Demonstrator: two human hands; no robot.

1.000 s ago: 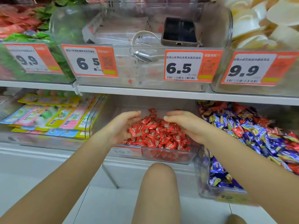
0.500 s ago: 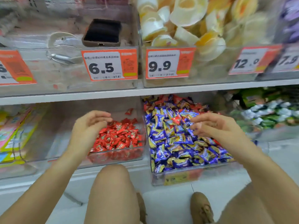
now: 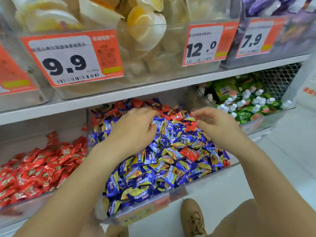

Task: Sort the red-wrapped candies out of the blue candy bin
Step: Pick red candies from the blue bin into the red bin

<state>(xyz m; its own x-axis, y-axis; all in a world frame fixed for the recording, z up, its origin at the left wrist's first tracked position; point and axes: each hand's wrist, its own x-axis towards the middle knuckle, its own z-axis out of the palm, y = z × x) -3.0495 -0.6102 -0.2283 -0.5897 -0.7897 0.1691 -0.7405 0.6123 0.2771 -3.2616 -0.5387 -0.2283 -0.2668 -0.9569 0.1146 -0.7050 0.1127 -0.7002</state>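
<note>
— While both hands reach over the clear blue candy bin, what is the left hand doing?

— It lies palm down on the heap of blue-and-yellow wrapped candies, toward the back left of the bin, fingers stretched forward and close together. The fingertips blur where they meet the red pieces at the back, so I cannot tell whether anything is caught under them.

— And the right hand?

— It hovers over the back right of the same bin, fingers loosely spread and slightly bent. A red wrapper sits just beside its thumb; whether the thumb touches it I cannot tell. Nothing looks pinched.

— Where are the red-wrapped candies?

— Many are mixed into the blue heap along the rear edge, between and beyond the two hands. One red-wrapped candy lies alone farther forward, right of centre, and another shows at the right wall of the bin. The neighbouring bin to the left holds a pile of red candies only.

— Anything else around?

— To the right, a bin of green packets with white caps. On the shelf above, a bin of pale yellow-and-white sweets carries orange price tags reading 9.9 and 12.0, and a purple-filled bin is tagged 7.9. A tan laced shoe rests on the white floor below.
</note>
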